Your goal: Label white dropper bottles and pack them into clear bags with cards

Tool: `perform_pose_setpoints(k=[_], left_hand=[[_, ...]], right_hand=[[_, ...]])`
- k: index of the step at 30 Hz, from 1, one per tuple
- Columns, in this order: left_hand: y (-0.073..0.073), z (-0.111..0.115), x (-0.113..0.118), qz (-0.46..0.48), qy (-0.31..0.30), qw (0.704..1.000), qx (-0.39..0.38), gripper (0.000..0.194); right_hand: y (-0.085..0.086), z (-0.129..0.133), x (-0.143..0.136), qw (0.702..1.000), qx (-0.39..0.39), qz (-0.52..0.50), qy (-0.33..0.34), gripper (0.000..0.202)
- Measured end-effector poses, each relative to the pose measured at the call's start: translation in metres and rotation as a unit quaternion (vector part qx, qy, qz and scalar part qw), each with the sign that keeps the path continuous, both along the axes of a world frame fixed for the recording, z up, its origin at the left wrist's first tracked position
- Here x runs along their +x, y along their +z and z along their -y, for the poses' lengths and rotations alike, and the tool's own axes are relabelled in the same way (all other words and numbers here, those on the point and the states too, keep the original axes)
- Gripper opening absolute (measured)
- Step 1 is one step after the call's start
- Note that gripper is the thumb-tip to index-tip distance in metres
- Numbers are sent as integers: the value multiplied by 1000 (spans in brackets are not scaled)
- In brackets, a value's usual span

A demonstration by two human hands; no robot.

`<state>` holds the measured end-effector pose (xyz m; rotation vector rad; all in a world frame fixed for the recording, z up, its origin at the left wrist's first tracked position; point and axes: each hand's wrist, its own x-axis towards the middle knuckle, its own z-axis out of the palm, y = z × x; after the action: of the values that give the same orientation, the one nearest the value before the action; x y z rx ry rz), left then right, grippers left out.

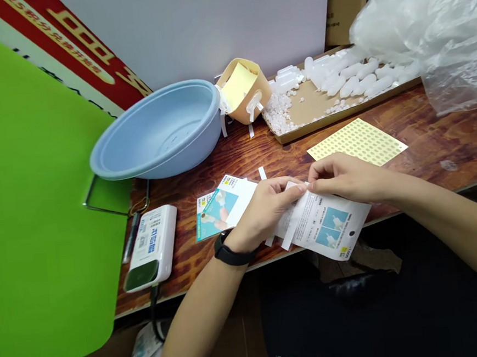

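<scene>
Between both hands is a white printed card (pixel 333 223) with blue pictures and a round hole near its lower corner. It tilts over the table's front edge. My left hand (pixel 267 206), wearing a black wristband, is closed on the card's left part. At the top edge, my right hand (pixel 343 177) pinches it with thumb and forefinger close to the left thumb. A white paper strip (pixel 292 226) hangs across the card's left side. Beside my left hand, several similar cards (pixel 218 208) lie overlapping on the table. Just beyond my right hand is a yellow sheet of small oval stickers (pixel 357 140).
A blue basin (pixel 156 132) tilts at the back left. Next to it stands a tan container (pixel 258 91) with yellow paper. A cardboard tray (pixel 315 103) holds white plastic bottles and small caps. A white power bank (pixel 153 245) lies left; a plastic bag (pixel 429 31) is at right.
</scene>
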<state>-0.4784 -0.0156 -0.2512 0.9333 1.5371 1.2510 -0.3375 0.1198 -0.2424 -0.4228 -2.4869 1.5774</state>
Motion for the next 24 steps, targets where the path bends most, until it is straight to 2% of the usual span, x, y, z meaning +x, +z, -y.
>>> perform_pose_setpoints(k=[6, 9, 18, 21, 24], left_hand=[[7, 5, -8, 56, -126, 990, -35, 40], [4, 5, -8, 35, -150, 987, -56, 41], [-4, 3, 9, 59, -116, 991, -29, 34], [-2, 4, 11, 63, -117, 990, -38, 33], [-2, 3, 12, 51, -70, 996, 5, 26]], right_hand=[[3, -5, 6, 999, -8, -34, -23, 16], [4, -8, 8, 999, 1, -44, -28, 17], [6, -13, 9, 997, 34, -59, -21, 16], [7, -14, 10, 998, 24, -53, 6, 16], [8, -13, 10, 998, 15, -49, 45, 17]])
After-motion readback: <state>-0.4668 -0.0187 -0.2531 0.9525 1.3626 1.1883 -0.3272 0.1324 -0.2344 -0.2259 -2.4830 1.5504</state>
